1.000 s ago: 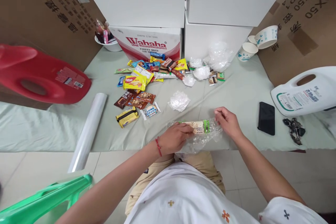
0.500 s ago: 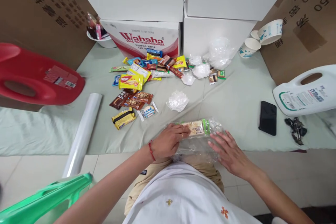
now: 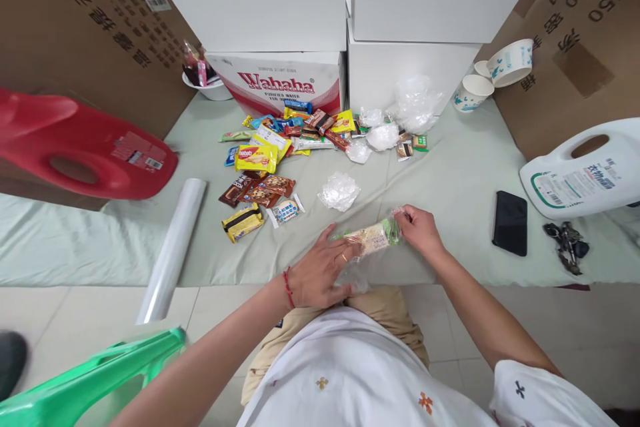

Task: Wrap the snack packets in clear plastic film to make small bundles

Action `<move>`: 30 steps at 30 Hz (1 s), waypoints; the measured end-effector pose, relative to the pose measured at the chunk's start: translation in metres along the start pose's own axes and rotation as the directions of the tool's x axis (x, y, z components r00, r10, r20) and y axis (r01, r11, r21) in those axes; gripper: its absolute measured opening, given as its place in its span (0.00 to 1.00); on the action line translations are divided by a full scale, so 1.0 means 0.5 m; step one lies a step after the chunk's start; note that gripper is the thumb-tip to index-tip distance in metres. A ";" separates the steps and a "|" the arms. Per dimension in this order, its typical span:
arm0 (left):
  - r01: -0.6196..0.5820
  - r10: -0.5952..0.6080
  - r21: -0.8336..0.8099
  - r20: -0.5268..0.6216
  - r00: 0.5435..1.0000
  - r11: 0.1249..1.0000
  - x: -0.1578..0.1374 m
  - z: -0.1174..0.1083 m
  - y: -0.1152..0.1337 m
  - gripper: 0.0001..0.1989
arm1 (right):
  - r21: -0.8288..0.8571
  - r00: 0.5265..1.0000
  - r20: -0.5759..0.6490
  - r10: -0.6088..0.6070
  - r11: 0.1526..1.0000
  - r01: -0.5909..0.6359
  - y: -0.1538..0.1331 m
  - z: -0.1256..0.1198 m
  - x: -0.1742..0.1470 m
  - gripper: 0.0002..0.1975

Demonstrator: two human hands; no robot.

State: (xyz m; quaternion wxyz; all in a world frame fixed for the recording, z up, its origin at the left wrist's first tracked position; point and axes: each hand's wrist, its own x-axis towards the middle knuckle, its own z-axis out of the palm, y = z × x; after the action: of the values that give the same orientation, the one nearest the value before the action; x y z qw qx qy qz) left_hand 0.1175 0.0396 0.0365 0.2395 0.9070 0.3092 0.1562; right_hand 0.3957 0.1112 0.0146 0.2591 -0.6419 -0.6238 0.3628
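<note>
A cracker packet [image 3: 370, 237] with green ends lies slanted near the table's front edge, with clear plastic film [image 3: 356, 276] around and below it. My left hand [image 3: 323, 268] lies over the packet's left end, fingers spread and pressing on it, the thumb lower down on the film. At the packet's right end, my right hand [image 3: 419, 230] pinches the film between closed fingers. Just beyond sits a crumpled clear plastic bundle [image 3: 339, 191]. To the left are a small white biscuit packet [image 3: 287, 211] and a yellow packet [image 3: 243, 222].
A snack pile [image 3: 295, 130] lies before the Wahaha box [image 3: 280, 80], beside several plastic bundles [image 3: 383, 137]. A plastic roll [image 3: 173, 247] overhangs the front edge at left, near a red jug [image 3: 100, 147]. At right are a phone [image 3: 510, 223], keys [image 3: 567, 247] and a white jug [image 3: 585, 170].
My right hand has gone from spread fingers to a pinch on the film, lifting it up and over the packet's right end. The packet has tilted slightly. My left fingers have spread.
</note>
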 end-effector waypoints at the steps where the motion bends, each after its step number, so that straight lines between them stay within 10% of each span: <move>1: -0.008 0.008 0.028 -0.010 1.000 1.000 -0.003 0.007 0.002 0.38 | -0.061 1.000 -0.020 0.000 0.998 -0.002 0.004 0.010 0.006 0.22; 4: -0.012 0.020 0.157 -0.051 0.998 0.988 -0.011 0.043 0.006 0.40 | -0.155 1.000 -0.029 0.008 0.988 -0.013 0.015 0.024 0.008 0.21; 9: 0.138 -0.132 -0.007 -0.341 0.931 0.990 -0.006 0.097 0.014 0.09 | -0.171 0.999 -0.034 0.016 0.985 -0.022 0.021 0.026 0.005 0.21; 11: 0.351 -0.421 -0.233 -0.486 0.766 0.907 -0.001 0.101 0.004 0.10 | -0.169 0.999 -0.027 0.020 0.985 -0.024 0.021 0.024 0.007 0.21; 13: 0.563 -0.691 -0.412 -0.535 0.487 0.716 0.000 0.092 -0.017 0.13 | -0.175 1.000 -0.020 0.022 0.984 -0.026 0.019 0.024 0.009 0.21; 16: 0.709 -0.758 -0.436 -0.616 0.213 0.553 -0.009 0.067 -0.039 0.13 | -0.208 0.999 -0.033 0.001 0.978 -0.008 0.016 0.025 0.010 0.20; 19: 0.633 -0.545 -0.256 -0.777 0.314 0.731 -0.017 0.051 -0.010 0.13 | -0.245 0.998 -0.056 -0.034 0.969 0.019 0.016 0.029 0.010 0.18; 22: 0.369 -0.283 0.001 -0.641 0.713 0.929 -0.008 0.061 0.045 0.26 | -0.253 0.997 -0.067 -0.041 0.967 0.022 0.018 0.031 0.010 0.18; 24: 0.299 -0.228 0.072 -0.489 0.842 0.951 0.002 0.074 0.058 0.22 | -0.251 0.997 -0.073 -0.035 0.968 0.015 0.020 0.031 0.011 0.18; 26: 0.421 -0.346 0.045 -0.493 0.798 0.906 0.007 0.080 0.038 0.11 | -0.252 0.997 -0.066 -0.028 0.968 0.011 0.021 0.032 0.010 0.19; 30: 0.762 -0.644 -0.198 -0.683 0.344 0.617 -0.008 0.062 -0.046 0.10 | -0.263 0.999 -0.038 -0.023 0.965 0.012 0.020 0.033 0.009 0.17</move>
State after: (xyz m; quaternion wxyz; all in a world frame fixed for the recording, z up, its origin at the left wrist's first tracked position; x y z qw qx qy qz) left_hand 0.1170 0.0424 -0.0023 0.0757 0.5668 0.7455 0.3424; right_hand 0.3883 0.1130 -0.0038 0.1877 -0.6722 -0.6667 0.2616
